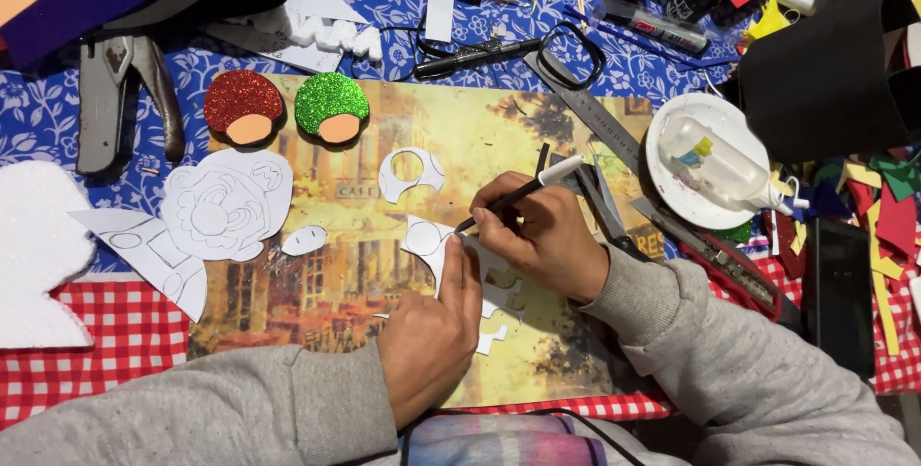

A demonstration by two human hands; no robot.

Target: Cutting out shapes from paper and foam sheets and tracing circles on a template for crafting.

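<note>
Closest to the camera, the left hand [432, 332] lies flat, fingers pressed together and stretched up and away from the body, pinning a white paper cutout [460, 269] onto the printed picture mat [384, 264]. The right hand [537, 236] sits just above it, pinching a black craft knife with a white cap end [518, 192] in a pencil grip. The knife's long axis slants from upper right down to lower left, and its tip lands on the cutout's upper edge right beside the left index fingertip, so both hands crowd the same spot; the right one is the nearer to the contact point.

A bit further out on the mat there's a small white mushroom-cap piece [411, 174] and a little oval scrap [304, 239]. Off to the left sits a big white character face cutout [223, 207], with a red glitter mushroom [243, 106] and a green glitter mushroom [331, 106] above it. Right side has a white plate with a clear glue bottle [715, 161] and a metal ruler [604, 120]. At the back: black scissors [499, 51] on the blue floral cloth [48, 111].
</note>
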